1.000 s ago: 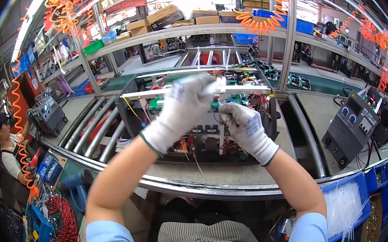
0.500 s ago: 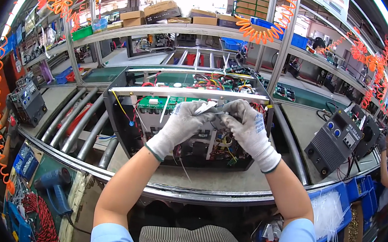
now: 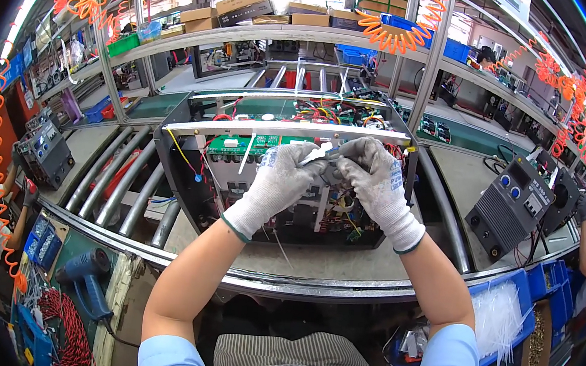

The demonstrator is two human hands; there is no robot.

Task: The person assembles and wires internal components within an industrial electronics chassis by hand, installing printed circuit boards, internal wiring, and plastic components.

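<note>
Both my hands wear whitish-grey knit gloves and meet over the open front of a dark machine chassis (image 3: 174, 171). My left hand (image 3: 284, 182) pinches a small white piece (image 3: 319, 152), perhaps a wire connector. Close beside it my right hand (image 3: 373, 180) is closed, fingertips pressed together; a short dark piece shows between the two hands, too small to name. A metal crossbar (image 3: 241, 131) runs just above my fingers. Inside the chassis are a green circuit board (image 3: 240, 147) and coloured wires. A white cable tie (image 3: 247, 153) hangs by the crossbar, left of my left hand.
Steel rollers (image 3: 118, 184) flank the chassis on both sides. A blue heat gun (image 3: 88, 283) lies at lower left near red-black twisted wires (image 3: 67, 331). At right sit a finished-looking dark machine (image 3: 513, 204) and a blue bin of white cable ties (image 3: 502, 319). Co-workers stand at both edges.
My hands stay together at nearly the same spot, the fingers shifting slightly. The white piece now sticks up more clearly above my left fingers. The view has tilted a little.
</note>
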